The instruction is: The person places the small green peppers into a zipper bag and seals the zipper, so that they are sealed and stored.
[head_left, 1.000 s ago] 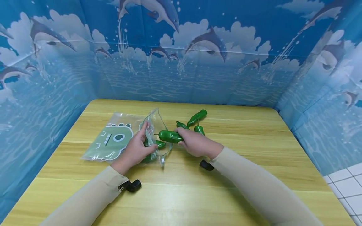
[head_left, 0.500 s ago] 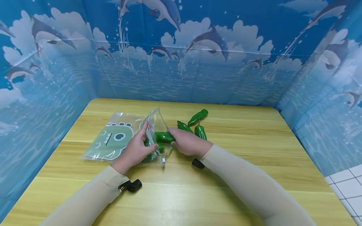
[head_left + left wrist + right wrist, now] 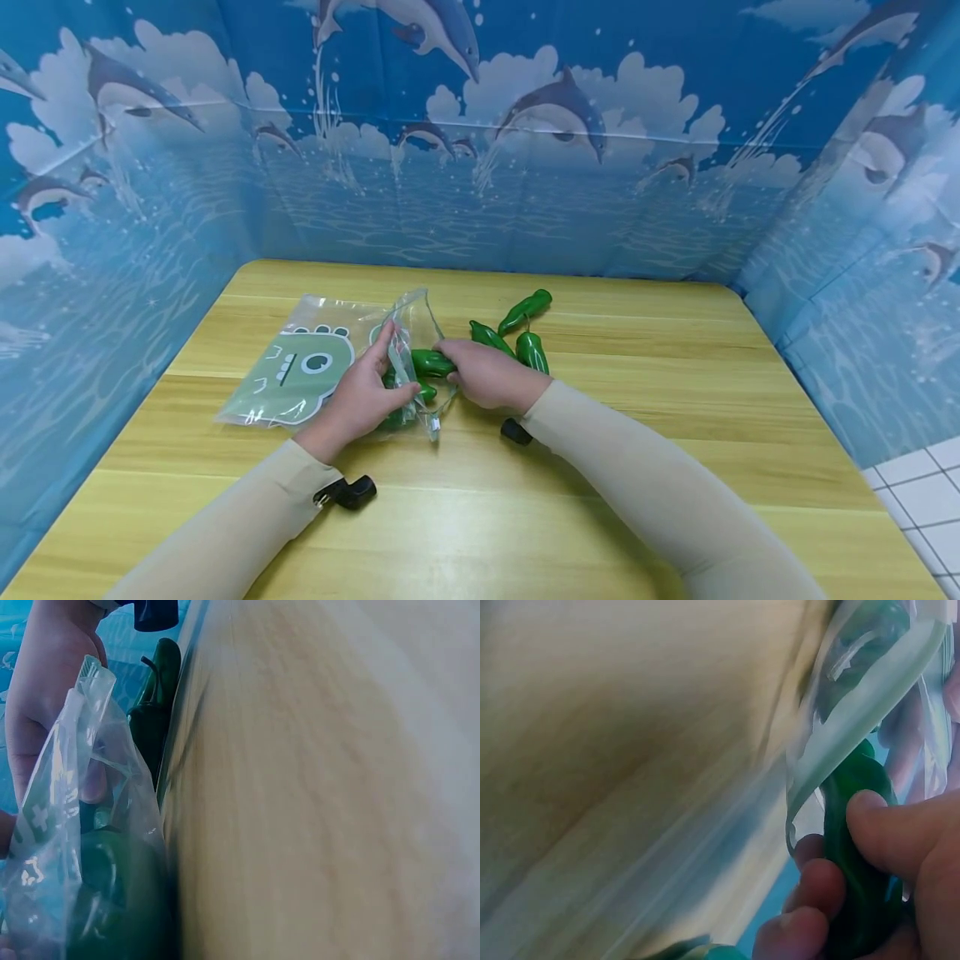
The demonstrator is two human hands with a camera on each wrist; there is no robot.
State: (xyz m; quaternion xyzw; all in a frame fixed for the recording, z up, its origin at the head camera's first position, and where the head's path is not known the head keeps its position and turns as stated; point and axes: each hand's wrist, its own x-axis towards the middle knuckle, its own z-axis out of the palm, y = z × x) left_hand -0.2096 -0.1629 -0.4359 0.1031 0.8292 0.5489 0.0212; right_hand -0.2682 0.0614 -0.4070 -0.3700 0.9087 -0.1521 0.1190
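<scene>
A clear zip bag (image 3: 315, 371) with a green cartoon print lies left of centre in the head view, its mouth spread toward the right. My left hand (image 3: 356, 408) grips the bag beside that mouth, thumb and fingers apart along the plastic. My right hand (image 3: 491, 375) holds a green pepper (image 3: 432, 363), whose front end is inside the opening. In the right wrist view, thumb and fingers wrap this pepper (image 3: 855, 784) below the bag's pale zip edge (image 3: 870, 712). Another green pepper (image 3: 427, 392) lies inside the bag, partly hidden by the left hand and plastic.
Beyond the right hand lie three loose green peppers: one at the back (image 3: 525, 310), one in the middle (image 3: 490, 337) and one to the right (image 3: 532, 352). The wooden table (image 3: 637, 467) ends at a dolphin-print curtain (image 3: 495, 217) behind and at both sides.
The right hand has moved left, carrying the pepper from just outside the bag's mouth into it. The left hand and bag have stayed nearly still.
</scene>
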